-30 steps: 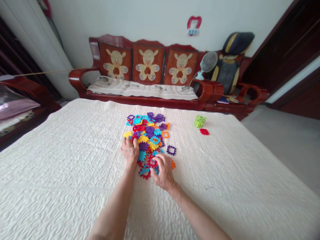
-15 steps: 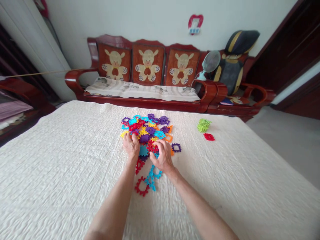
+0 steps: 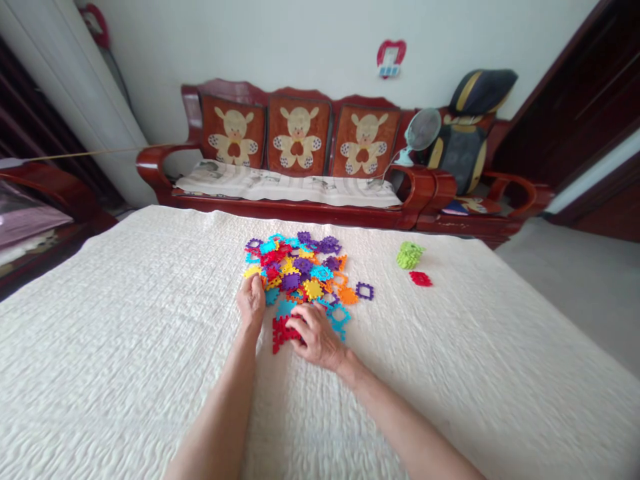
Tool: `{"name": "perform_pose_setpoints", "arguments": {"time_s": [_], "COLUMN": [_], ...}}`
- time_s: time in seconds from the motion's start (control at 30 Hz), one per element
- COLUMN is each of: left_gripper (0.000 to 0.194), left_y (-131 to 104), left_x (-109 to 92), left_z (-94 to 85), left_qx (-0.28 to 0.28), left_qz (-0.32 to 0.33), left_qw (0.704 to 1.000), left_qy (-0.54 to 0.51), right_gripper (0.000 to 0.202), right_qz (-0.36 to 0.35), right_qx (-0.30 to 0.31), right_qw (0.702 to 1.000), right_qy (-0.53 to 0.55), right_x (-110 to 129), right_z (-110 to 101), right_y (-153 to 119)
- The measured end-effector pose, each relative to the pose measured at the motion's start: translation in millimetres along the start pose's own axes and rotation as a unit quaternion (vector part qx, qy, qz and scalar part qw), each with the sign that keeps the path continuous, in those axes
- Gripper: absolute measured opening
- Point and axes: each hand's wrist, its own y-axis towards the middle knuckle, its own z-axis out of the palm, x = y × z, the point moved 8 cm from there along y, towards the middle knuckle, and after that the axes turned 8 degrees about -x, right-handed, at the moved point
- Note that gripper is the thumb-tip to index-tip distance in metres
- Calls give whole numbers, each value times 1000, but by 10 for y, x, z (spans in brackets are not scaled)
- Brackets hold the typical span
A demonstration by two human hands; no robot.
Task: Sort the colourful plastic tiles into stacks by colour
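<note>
The left hand is curled nearly closed, whether round anything I can't tell from here; the notched pieces sprawl beyond it and rightward; the right hand arches half-open over red pieces, grip unclear; a green stack sits well right.

At twelve o'clock, a wooden sofa carries animal-print cushions; at one, a fan stands.
</note>
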Motion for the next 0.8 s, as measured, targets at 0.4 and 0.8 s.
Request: {"name": "perform_pose_setpoints", "arguments": {"time_s": [0.4,0.8], "left_gripper": [47,56], "left_y": [-711,-1424], "left_x": [-870,-1224], "left_z": [311,779], "left_qx": [146,357], "left_qz": [279,440], "left_qw": [948,809], "left_qy": [53,158], "right_gripper": [27,39], "right_qz": [255,357], "right_qx": [-291,-316], "right_qw": [921,879], "right_qy": [-42,22], "right_x": [-1131,-1812], "right_z": [-911,-783], "right_y": [-14,-494]}}
